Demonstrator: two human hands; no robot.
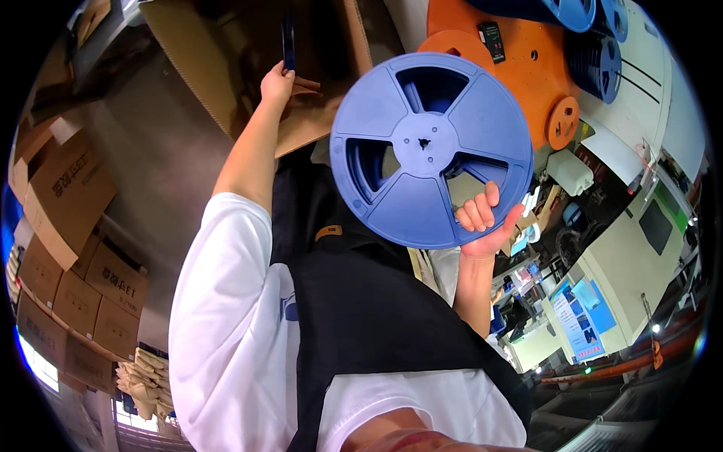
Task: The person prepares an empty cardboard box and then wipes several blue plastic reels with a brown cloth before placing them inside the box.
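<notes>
A large blue plastic reel (365, 105) with a spoked face and a round hub faces up in front of my body. My right hand (484, 222) grips its lower right rim, with the fingers curled in through one of its openings. Out at the upper left, my left hand (278, 84) is closed on a thin dark-blue piece (288, 45) seen edge-on, so its full shape is hidden. That hand is over the near side of an open cardboard box (184, 64), whose inside is in shadow.
An orange machine panel (520, 83) stands at the upper right, with more blue reels (595, 66) stacked on it and a small orange disc (562, 122). Cardboard cartons (75, 301) are piled at the left. A pale machine cabinet (633, 264) is at the right.
</notes>
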